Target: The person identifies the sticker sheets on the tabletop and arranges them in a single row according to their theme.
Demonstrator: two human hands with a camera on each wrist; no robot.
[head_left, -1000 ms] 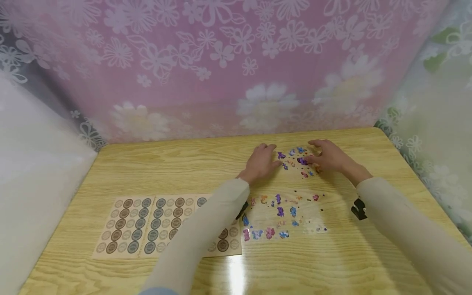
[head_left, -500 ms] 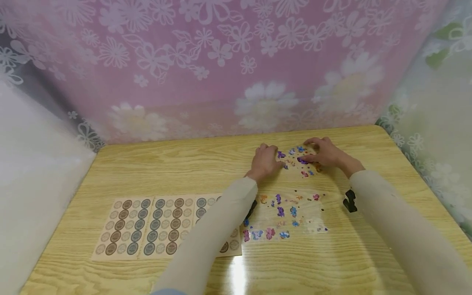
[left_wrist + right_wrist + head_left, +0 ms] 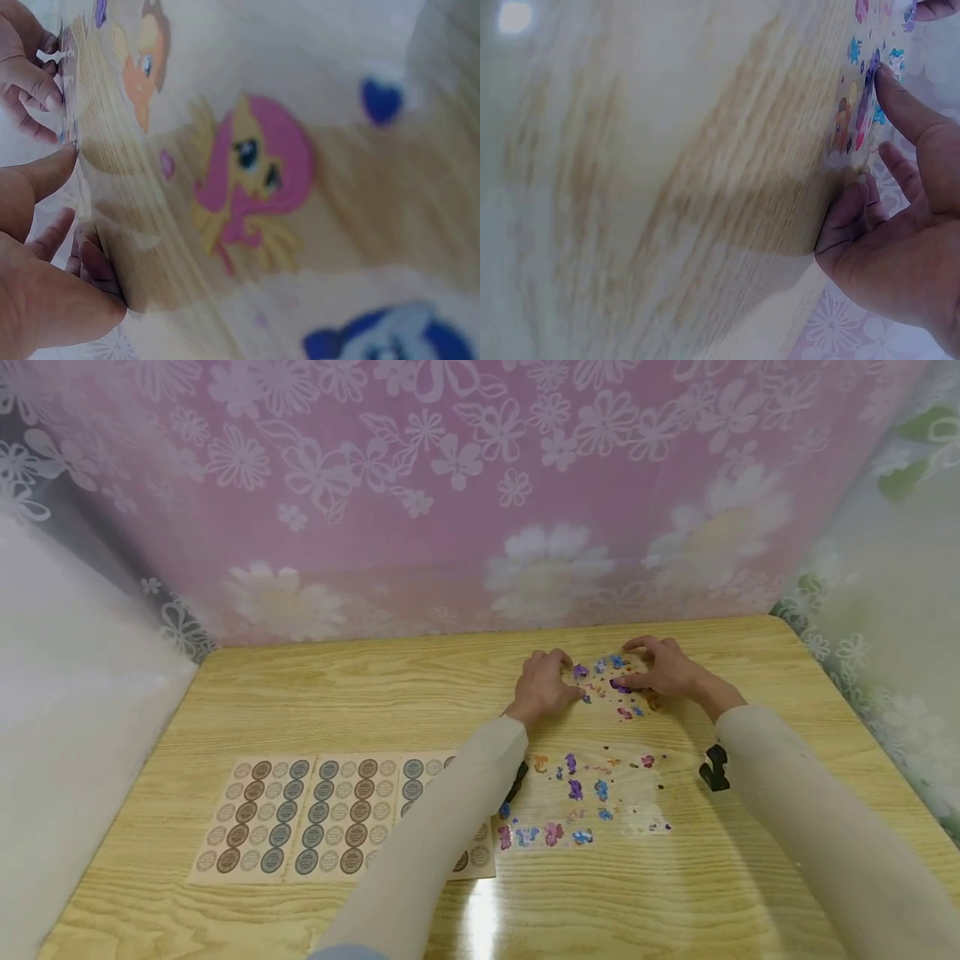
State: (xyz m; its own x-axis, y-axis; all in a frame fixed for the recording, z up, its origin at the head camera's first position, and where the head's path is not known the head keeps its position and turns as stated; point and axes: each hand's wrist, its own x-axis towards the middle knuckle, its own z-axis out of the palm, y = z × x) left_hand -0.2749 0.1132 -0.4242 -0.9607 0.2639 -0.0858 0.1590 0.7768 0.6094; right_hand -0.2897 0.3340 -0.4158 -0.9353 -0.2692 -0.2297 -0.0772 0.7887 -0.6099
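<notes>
A clear sheet of small pony stickers (image 3: 600, 692) lies near the table's far edge, between both hands. My left hand (image 3: 543, 687) rests at its left side, thumb and fingertips spread apart right at the edge. From the right, my right hand (image 3: 663, 671) reaches over the sheet with its thumb on a purple sticker (image 3: 868, 94); the index finger is bent towards the back edge, apart from the thumb. A second clear sticker sheet (image 3: 575, 790) lies nearer, below the hands. Its pink-haired pony sticker (image 3: 292, 150) shows large in the left wrist view.
Beige sheets of round brown and grey labels (image 3: 298, 814) lie on the left of the wooden table (image 3: 360, 693), partly covered by the left sleeve (image 3: 442, 810). A flowered pink curtain (image 3: 420, 552) hangs behind the table's back edge.
My left hand has edged right, closer to the far sticker sheet. My right thumb has slid slightly left onto the purple sticker, and the right forearm has shifted a little left.
</notes>
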